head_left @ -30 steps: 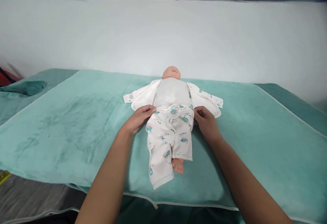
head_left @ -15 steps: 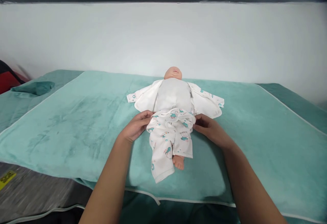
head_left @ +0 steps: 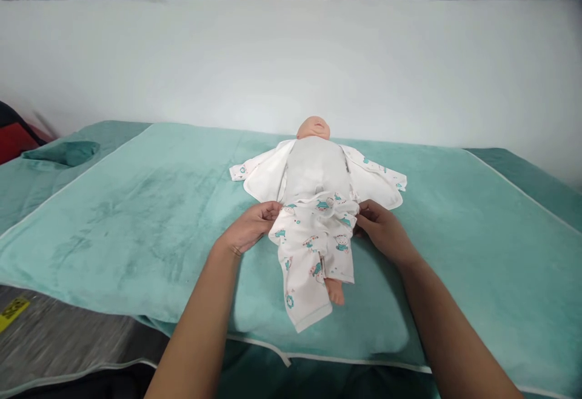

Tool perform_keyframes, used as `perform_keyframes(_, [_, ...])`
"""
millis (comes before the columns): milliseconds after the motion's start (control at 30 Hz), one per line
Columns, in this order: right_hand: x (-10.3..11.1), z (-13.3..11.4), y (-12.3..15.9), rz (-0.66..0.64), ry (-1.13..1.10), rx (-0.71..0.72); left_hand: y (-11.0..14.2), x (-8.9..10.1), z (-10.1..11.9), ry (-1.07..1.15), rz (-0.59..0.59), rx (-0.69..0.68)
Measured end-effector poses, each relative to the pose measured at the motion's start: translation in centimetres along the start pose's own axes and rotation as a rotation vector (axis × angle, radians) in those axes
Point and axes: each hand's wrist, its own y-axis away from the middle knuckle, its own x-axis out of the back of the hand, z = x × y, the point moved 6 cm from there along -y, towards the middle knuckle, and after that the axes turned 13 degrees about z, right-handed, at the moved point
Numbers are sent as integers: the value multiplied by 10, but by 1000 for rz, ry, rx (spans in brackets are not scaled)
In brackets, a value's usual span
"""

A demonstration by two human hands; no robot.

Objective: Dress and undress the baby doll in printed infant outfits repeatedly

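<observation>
A baby doll lies on its back, head toward the wall, on a teal blanket. Its white printed jacket is spread apart at the front, showing a grey-white torso. White baby pants with small teal animal prints cover its hips and legs. My left hand pinches the left side of the waistband. On the other side, my right hand grips the right side of it. One bare foot shows below the shorter-looking leg; the other foot is hidden in the longer leg.
The teal blanket spreads over a padded surface, with its pale-trimmed edge toward me. A white wall rises behind. Something red and black stands at the far left. Grey floor with a yellow label shows at lower left.
The view has shifted slightly, so the doll appears a little further right. The pants' waistband looks slightly smoother and wider; both hands keep their hold at its sides.
</observation>
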Motion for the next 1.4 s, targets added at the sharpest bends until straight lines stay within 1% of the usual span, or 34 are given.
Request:
perform_keyframes(100, [-5, -2, -2, 55, 35, -30, -1, -1, 0, -39, 20, -47])
perform_keyframes(167, [-7, -6, -3, 110, 99, -2, -4, -1, 2, -28, 60, -117])
perform_keyframes(233, [-6, -13, -3, 196, 187, 100, -10, -2, 6, 22, 110, -207])
perform_keyframes(333, [-7, -29, 1, 307, 266, 353, -20, -7, 9, 112, 152, -315])
perform_keyframes(400, [-10, -37, 2, 325, 233, 496, -26, -11, 10, 158, 158, -357])
perform_keyframes(467, [-12, -40, -1, 303, 121, 550, -32, -12, 13, 186, 201, -374])
perform_keyframes(500, [-12, -40, -4, 292, 44, 536, -36, -11, 15, 190, 237, -373])
perform_keyframes(567, [-9, -39, -17, 291, -86, 457, -45, -7, 21, 159, 344, -369])
perform_keyframes(667, [-4, -39, -42, 328, -138, 353, -66, 0, 33, 21, 511, -371])
perform_keyframes(700, [-4, -39, -52, 326, -154, 317, -74, 2, 35, -18, 545, -372])
perform_keyframes(767, [-8, -35, -71, 284, -240, 216, -88, 2, 36, -55, 576, -366])
perform_keyframes(833, [-15, -29, -86, 232, -328, 114, -96, 2, 33, -45, 565, -362])
perform_keyframes(900, [-21, -24, -94, 196, -367, 63, -96, 2, 29, -36, 538, -376])
perform_keyframes(967, [-24, -21, -94, 179, -379, 53, -90, 2, 29, -47, 498, -409])
perform_keyframes(1067, [-17, -24, -82, 172, -378, 78, -77, 0, 36, -91, 394, -463])
perform_keyframes(1133, [-11, -31, -72, 141, -338, 112, -71, -2, 40, -118, 337, -483])
perform_keyframes(1233, [-7, -42, -63, 49, -239, 195, -67, -4, 43, -159, 342, -495])
perform_keyframes(1300, [-6, -49, -63, 11, -177, 311, -67, -6, 43, -163, 341, -486])
perform_keyframes(1400, [-9, -57, -66, -4, -82, 488, -68, -7, 41, -160, 323, -453])
